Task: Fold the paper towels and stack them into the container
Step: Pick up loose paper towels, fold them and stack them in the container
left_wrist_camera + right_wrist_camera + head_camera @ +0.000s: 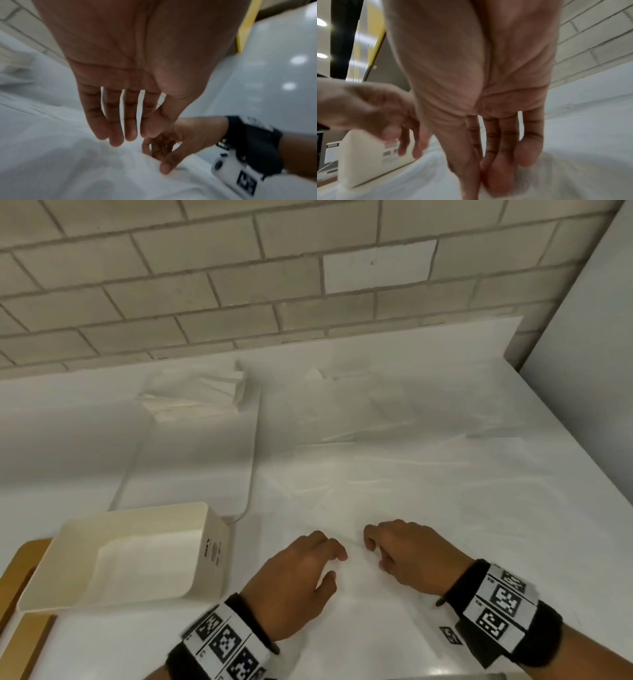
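Left hand: the left hand (294, 578) is hovering low in the lower centre of the head view, palm down; in the left wrist view its fingers (116, 129) are hanging nearly straight and slightly spread, with nothing between them, the tips just above or perhaps grazing the sheet
Right hand: the right hand (407, 553) is sitting just right of the left one, fingers bent down onto the paper; in the right wrist view the thumb and fingertips (494, 175) are closing together on a raised bit of sheet, so I am judging it a pinch, though blur is hiding the exact contact
Paper towel in hand: the top paper towel (370, 587) is lying flat under and between both hands, lower centre of the frame, its far part running toward the upper right
Loose sheets: more loose sheets (394, 467) are spreading behind it, centre to right of the frame, overlapping, with edges hard to separate
Folded pile: a folded pile (195, 402) is sitting in the upper left centre, well apart from the hands
Container: the container (212, 542) is standing at lower left, open, tilted toward the camera, with what looks like white paper already in its bottom; it is just beside the left hand, nearer to it than to the right
Deciding relation: the sheet is stretching away from the hands toward the top of the frame, so the fold is probably calling for carrying the near edge away from the body, and the drop-off is lying to the left hand's side
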Demonstrator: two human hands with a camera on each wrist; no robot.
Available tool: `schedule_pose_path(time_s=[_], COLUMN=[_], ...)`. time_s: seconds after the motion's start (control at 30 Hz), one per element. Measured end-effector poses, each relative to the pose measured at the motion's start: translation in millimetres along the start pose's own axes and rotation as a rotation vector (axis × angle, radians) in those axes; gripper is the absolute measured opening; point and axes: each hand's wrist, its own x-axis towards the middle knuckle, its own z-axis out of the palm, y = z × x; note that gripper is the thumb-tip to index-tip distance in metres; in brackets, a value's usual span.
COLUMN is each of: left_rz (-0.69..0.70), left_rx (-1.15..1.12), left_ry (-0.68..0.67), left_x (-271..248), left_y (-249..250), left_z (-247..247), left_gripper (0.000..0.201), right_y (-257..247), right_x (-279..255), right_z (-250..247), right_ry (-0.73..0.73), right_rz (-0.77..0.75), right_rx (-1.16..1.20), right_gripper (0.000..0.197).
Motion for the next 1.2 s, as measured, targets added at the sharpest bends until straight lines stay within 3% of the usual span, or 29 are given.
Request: schedule_pose_path(time_s=[0.13, 0.23, 0.33, 0.5, 0.57, 0.63, 0.7, 0.77, 0.83, 0.9, 0.97, 1.07, 1.2], left_rz=[-0.061, -0.124, -0.146, -0.047, 0.096, 0.185, 0.062, -0.031, -0.051, -0.123, -0.217, -0.361, -0.523], left_rx=[0.042, -0.136, -0.354, -0.373, -0.128, 0.039, -0.126, -0.232, -0.241, -0.314, -0.407, -0.627, -1.033], left_ry=[0.019, 0.164, 0.313, 0.484, 0.487, 0.4, 0.289, 0.217, 0.227, 0.264, 0.257, 0.191, 0.191], left_x=[5.2, 9.7, 14.9, 13.3, 10.3, 10.7, 11.0, 12.1, 11.2, 10.4, 9.9, 10.3, 9.1], left_y=[6.8, 8.3, 6.6, 21.4, 34.8, 42.8, 47.7, 45.2, 38.8, 32.8, 25.7, 21.1, 18.7], left_z=[5.2, 1.9, -4.7, -29.0, -38.8, -41.3, -42.2, -38.9, -33.5, -27.9, -23.8, -24.4, -23.7], left_gripper=[0.048, 0.064, 0.073, 0.09, 0.098, 0.087, 0.058, 0.029, 0.018, 0.017, 0.014, 0.016, 0.026], right_y=[-2.2, -7.2, -16.0, -23.0, -21.8, -21.3, -19.5, -9.4, 16.7, 52.0, 78.0, 90.8, 90.5], right_x=[-10.1, -18.1, -25.4, -42.4, -48.2, -52.7, -55.8, -53.6, -38.8, -16.3, -0.7, 8.8, 8.9], right_z=[-19.8, -41.1, -56.0, -73.5, -79.2, -82.1, -83.4, -83.3, -75.9, -63.0, -47.0, -34.0, -30.6], right_ry=[0.092, 0.235, 0.253, 0.265, 0.17, 0.116, 0.129, 0.196, 0.289, 0.279, 0.132, 0.145, 0.236], right_rz=[-0.069, -0.165, -0.204, -0.293, -0.339, -0.385, -0.392, -0.317, -0.132, 0.139, 0.321, 0.308, 0.264], right_rx=[0.248, 0.461, 0.541, 0.562, 0.477, 0.386, 0.427, 0.587, 0.65, 0.412, 0.142, 0.072, 0.155], right_gripper=[0.008, 0.01, 0.01, 0.012, 0.012, 0.013, 0.012, 0.014, 0.021, 0.03, 0.046, 0.055, 0.049])
